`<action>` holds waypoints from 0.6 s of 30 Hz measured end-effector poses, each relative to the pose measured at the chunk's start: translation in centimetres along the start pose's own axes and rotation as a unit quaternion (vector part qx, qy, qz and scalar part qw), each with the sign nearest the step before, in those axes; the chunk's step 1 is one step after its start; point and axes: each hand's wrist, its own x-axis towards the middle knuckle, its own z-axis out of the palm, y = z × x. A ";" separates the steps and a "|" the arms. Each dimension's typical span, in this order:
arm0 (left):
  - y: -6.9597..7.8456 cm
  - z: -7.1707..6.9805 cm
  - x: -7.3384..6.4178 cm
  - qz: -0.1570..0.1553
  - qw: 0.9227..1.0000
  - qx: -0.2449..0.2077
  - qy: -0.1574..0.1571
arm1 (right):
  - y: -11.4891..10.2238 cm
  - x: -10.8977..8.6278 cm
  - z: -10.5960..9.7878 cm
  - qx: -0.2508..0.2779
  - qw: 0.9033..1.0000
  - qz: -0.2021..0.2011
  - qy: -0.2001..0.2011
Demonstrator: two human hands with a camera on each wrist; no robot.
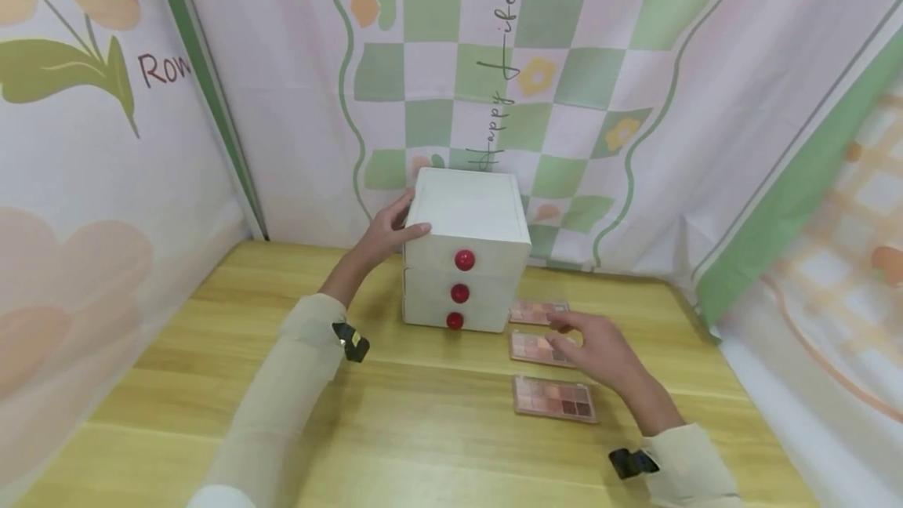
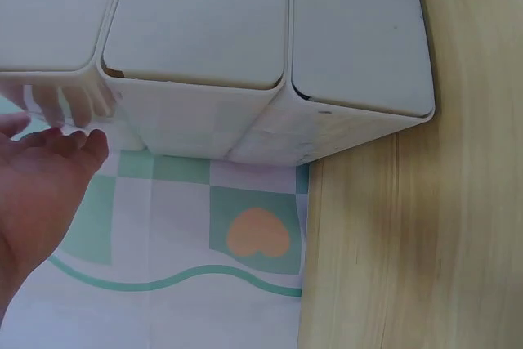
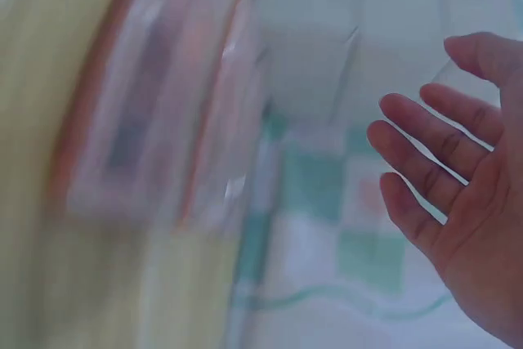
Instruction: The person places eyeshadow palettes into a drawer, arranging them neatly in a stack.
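Observation:
A small white cabinet (image 1: 466, 206) with three drawers and round red knobs (image 1: 460, 293) stands on the table. My left hand (image 1: 386, 230) rests at its left side, the thumb on the upper front edge; in the left wrist view the fingers of the left hand (image 2: 49, 161) lie along the cabinet's side wall. To the cabinet's right, three eyeshadow palettes lie in a row: a far palette (image 1: 529, 310), a middle palette (image 1: 531, 346) and a near palette (image 1: 555, 398). My right hand (image 1: 600, 347) hovers over the far and middle ones, fingers spread and nothing in its palm (image 3: 490, 210).
The wooden table (image 1: 423, 429) ends at a checkered curtain (image 1: 487, 69) just behind the cabinet. Patterned curtains also hang on the left and right. A small black camera device (image 1: 351, 342) is strapped at each wrist.

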 end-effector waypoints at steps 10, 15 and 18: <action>0.2 0.3 0.6 -0.013 1.000 -0.009 -0.007 | -5.2 2.4 1.0 0.196 0.980 -0.010 -0.020; 0.1 0.3 0.7 -0.016 1.000 -0.003 0.000 | -6.4 3.8 1.3 0.280 0.959 0.019 -0.028; 0.0 0.1 0.6 -0.014 1.000 -0.003 -0.001 | -7.1 4.6 1.3 0.324 0.945 0.039 -0.033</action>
